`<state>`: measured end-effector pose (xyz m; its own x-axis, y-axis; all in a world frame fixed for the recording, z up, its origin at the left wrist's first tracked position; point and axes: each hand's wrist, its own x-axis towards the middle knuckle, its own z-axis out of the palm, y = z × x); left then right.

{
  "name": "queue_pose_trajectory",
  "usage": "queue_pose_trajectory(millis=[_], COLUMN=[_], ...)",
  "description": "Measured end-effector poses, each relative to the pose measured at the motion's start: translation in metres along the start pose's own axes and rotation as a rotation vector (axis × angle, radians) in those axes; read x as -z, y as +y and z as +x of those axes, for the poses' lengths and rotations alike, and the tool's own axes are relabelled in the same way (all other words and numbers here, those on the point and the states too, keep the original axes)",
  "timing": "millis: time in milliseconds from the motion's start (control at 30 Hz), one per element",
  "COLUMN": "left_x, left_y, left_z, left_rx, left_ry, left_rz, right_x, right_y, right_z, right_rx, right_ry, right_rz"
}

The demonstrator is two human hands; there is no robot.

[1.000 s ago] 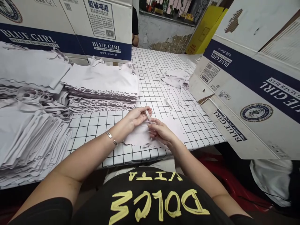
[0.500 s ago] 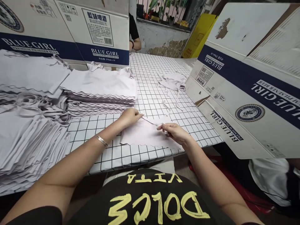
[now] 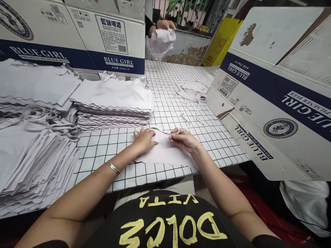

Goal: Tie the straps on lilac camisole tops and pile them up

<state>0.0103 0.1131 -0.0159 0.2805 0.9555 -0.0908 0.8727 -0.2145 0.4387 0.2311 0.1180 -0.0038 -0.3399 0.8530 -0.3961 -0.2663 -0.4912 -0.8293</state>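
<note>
A pale pinkish-white garment piece [image 3: 161, 153] with a wavy lower edge lies flat on the checked table, close to its front edge. My left hand [image 3: 144, 139] rests on the piece's left part, fingers spread and palm down. At the upper edge of the cloth, my right hand [image 3: 182, 139] is closed in a pinch on the fabric. A small shiny bit shows at its fingertips, too small to name. Behind my left hand stands a stack of similar garments [image 3: 113, 94] with wavy edges.
More garment piles [image 3: 33, 158] with loose straps fill the left. Beer cartons stand at the back left [image 3: 90, 65] and right [image 3: 258, 89]. A crumpled strappy garment [image 3: 192, 91] and scraps [image 3: 185, 118] lie on the checked cloth [image 3: 165, 75]. Across the table, a person's hands [image 3: 165, 24] hold white fabric.
My left hand has opened from a pinch at the upper edge and now lies spread on the cloth. My right hand moved slightly up and left. The other person's hands have lifted fabric into view.
</note>
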Motion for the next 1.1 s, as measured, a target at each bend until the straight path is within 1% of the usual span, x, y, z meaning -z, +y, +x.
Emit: queue_pose_trajectory(millis=[133,267,433,500,600,833,967,1100], left_x=[0.001,0.001,0.007,0.009,0.009,0.007,0.007,0.009], left_y=[0.001,0.0,0.001,0.002,0.001,-0.002,0.0,0.003], left_z=[0.002,0.002,0.003,0.003,0.003,0.003,0.001,-0.001], left_rx=[0.023,0.023,0.084,0.082,0.061,0.104,0.092,0.094], left_ry=[-0.035,-0.031,-0.067,-0.08,-0.094,-0.073,-0.035,-0.012], left_rz=[-0.036,-0.099,-0.039,-0.025,-0.061,-0.151,-0.222,-0.241], right_x=[-0.013,-0.023,-0.027,-0.027,-0.026,-0.025,-0.032,-0.039], right_y=[-0.001,0.003,0.008,0.01,0.014,0.021,0.023,0.024], right_z=[0.009,0.02,0.027,0.029,0.032,0.04,0.041,0.04], right_rx=[0.043,0.112,0.11,0.124,0.171,0.267,0.321,0.329], right_ry=[0.008,-0.012,-0.004,-0.005,-0.022,-0.064,-0.076,-0.123], right_rz=[-0.063,-0.078,-0.14,-0.151,-0.178,-0.244,-0.299,-0.364])
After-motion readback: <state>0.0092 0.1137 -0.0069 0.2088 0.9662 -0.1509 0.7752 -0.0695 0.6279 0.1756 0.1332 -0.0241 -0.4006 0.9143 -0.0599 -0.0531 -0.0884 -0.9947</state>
